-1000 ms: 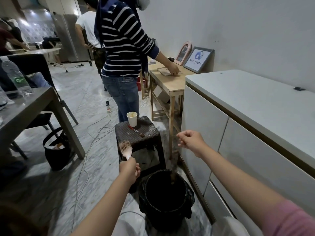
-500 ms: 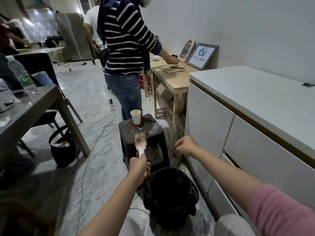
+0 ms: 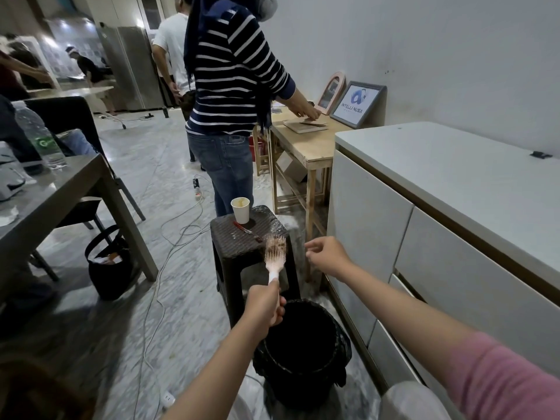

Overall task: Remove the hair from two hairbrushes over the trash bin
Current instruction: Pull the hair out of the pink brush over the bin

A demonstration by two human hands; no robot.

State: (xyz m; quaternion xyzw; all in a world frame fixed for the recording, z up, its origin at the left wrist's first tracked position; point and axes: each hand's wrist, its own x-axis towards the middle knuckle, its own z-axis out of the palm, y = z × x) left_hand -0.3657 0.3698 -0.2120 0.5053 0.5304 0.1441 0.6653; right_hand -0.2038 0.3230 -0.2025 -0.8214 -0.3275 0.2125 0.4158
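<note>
My left hand (image 3: 264, 307) grips the handle of a pale pink hairbrush (image 3: 275, 254), held upright with its bristle head just above the far rim of the black trash bin (image 3: 339, 334). Dark hair is tangled in the bristles. My right hand (image 3: 325, 256) hovers a little to the right of the brush head, fingers loosely curled and pinched, apart from the brush. I cannot tell if it holds any hair. A second, dark brush with a red handle (image 3: 247, 231) lies on the brown stool (image 3: 230, 247) behind the bin.
A paper cup (image 3: 240, 210) stands on the stool. A person in a striped top (image 3: 233, 95) stands beyond it at a wooden table (image 3: 309, 147). White cabinets (image 3: 424, 237) line the right. A grey table (image 3: 60, 192), black bag (image 3: 109, 268) and floor cables (image 3: 169, 247) lie left.
My left hand has carried the brush to the right, from beside the stool to above the bin's far rim. My right hand stayed near, fingers loosening a little.
</note>
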